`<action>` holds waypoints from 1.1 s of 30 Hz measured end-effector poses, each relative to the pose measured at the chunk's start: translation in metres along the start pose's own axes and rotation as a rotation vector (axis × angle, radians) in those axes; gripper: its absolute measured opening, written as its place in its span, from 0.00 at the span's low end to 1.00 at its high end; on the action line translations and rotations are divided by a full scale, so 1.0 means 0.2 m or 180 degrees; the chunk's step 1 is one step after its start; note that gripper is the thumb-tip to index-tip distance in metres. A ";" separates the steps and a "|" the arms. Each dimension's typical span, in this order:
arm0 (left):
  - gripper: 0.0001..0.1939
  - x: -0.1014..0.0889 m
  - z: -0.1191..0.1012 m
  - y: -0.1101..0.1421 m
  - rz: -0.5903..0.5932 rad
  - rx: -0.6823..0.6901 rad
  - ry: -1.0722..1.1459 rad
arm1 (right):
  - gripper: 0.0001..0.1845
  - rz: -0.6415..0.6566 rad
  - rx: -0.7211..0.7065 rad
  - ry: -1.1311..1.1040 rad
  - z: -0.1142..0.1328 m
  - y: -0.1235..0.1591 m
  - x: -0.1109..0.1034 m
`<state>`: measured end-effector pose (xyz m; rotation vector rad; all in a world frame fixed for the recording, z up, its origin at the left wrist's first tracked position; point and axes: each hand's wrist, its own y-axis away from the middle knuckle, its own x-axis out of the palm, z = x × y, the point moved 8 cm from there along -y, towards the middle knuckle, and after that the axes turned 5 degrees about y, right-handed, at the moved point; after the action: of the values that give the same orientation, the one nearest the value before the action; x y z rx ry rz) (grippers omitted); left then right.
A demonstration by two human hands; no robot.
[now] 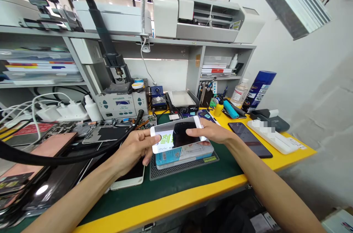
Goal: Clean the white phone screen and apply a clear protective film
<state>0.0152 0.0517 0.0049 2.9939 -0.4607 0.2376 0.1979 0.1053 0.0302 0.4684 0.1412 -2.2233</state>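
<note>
A white-framed smartphone is held sideways between my two hands, its glossy screen reflecting the surroundings. My left hand grips its left end, the thumb on the front and the fingers behind. Around the right end is my right hand, thumb resting on the dark part of the screen. Just below the phone, a blue and white box lies on a grey perforated mat. Another white-edged device lies on the bench by my left wrist, partly hidden by my forearm.
Stacked phone parts and a thick black hose crowd the left side. Behind stand a rework station and a hot plate. To the right are a dark phone, a white power strip and a blue spray can.
</note>
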 end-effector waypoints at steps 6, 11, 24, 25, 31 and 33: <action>0.17 0.03 0.01 0.00 0.0092 0.0007 0.0183 | 0.20 0.0173 0.0081 -0.0293 0.01 0.01 0.03; 0.14 0.06 0.00 0.01 0.0188 0.0002 0.0378 | 0.18 0.0316 -0.0062 -0.0550 0.02 0.00 0.05; 0.16 0.11 0.02 0.02 0.0217 -0.0128 0.0472 | 0.19 0.0339 -0.0053 -0.0546 0.02 -0.01 0.09; 0.16 0.11 0.02 0.02 0.0200 -0.0106 0.0446 | 0.19 0.0307 -0.0016 -0.0501 0.02 -0.01 0.09; 0.15 0.10 0.02 0.02 0.0162 0.0041 0.0334 | 0.27 0.0445 -0.0006 -0.0276 0.02 -0.01 0.09; 0.14 0.10 0.01 0.02 0.0155 0.0079 0.0320 | 0.27 0.0469 -0.0074 -0.0255 0.02 -0.01 0.09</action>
<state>0.0327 0.0417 0.0057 2.9798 -0.5240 0.3985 0.1846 0.0920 0.0270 0.3646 0.0874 -2.0901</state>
